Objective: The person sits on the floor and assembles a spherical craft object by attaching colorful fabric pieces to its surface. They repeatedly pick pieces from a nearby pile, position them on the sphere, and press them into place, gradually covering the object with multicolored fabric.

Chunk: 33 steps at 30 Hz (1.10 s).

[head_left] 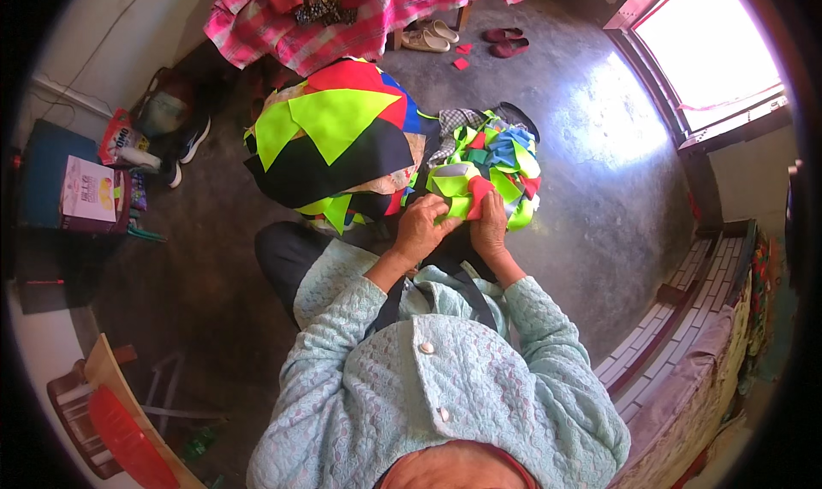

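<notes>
My left hand (419,229) and my right hand (489,227) work close together in front of my lap. The right fingers are closed on a red fabric scrap (479,194). The left fingers are pinched at the edge of a neon yellow-green fabric scrap (458,206) beside it. Just beyond lies a heap of small fabric scraps (505,155) in yellow-green, blue, red and grey, on a checked cloth (447,129). To the left stands a large rounded bundle (342,138) covered with black, red, blue and yellow-green fabric pieces. My fingertips are partly hidden among the scraps.
A table with a pink checked cloth (377,18) stands at the far side. Pale shoes (431,37), dark red shoes (507,42) and red scraps (461,63) lie on the grey floor. A printed box (88,189) is at left, a red chair (128,438) at lower left.
</notes>
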Each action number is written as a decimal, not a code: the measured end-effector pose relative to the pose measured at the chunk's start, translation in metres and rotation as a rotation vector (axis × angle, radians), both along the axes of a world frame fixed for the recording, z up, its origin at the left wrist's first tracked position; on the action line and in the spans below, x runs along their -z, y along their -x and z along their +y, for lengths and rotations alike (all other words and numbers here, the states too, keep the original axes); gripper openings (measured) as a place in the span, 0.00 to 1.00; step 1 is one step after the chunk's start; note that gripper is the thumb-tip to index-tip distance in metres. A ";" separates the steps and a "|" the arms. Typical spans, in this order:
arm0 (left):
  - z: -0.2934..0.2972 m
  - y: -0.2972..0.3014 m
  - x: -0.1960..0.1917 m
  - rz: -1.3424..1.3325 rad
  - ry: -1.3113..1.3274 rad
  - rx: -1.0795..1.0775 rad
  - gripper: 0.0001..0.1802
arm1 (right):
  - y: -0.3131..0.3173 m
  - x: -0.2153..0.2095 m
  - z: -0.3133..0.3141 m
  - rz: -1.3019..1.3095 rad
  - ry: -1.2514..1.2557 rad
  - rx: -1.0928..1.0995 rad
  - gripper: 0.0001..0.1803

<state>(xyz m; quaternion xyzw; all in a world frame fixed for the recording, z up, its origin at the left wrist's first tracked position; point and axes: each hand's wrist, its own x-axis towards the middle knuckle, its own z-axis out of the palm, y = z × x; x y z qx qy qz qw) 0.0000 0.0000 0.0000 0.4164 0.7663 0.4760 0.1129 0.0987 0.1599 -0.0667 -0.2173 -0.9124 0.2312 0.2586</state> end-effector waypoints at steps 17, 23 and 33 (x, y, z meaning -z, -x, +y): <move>-0.065 0.058 -0.050 -0.873 -0.478 -0.002 0.17 | -0.003 -0.021 -0.007 0.041 -0.007 -0.036 0.29; -0.060 0.098 -0.080 -0.638 -0.461 0.007 0.16 | 0.001 -0.026 -0.006 0.038 0.055 -0.072 0.29; -0.062 0.218 -0.114 -0.376 -0.435 -0.037 0.17 | 0.002 -0.029 -0.007 -0.003 0.028 -0.058 0.27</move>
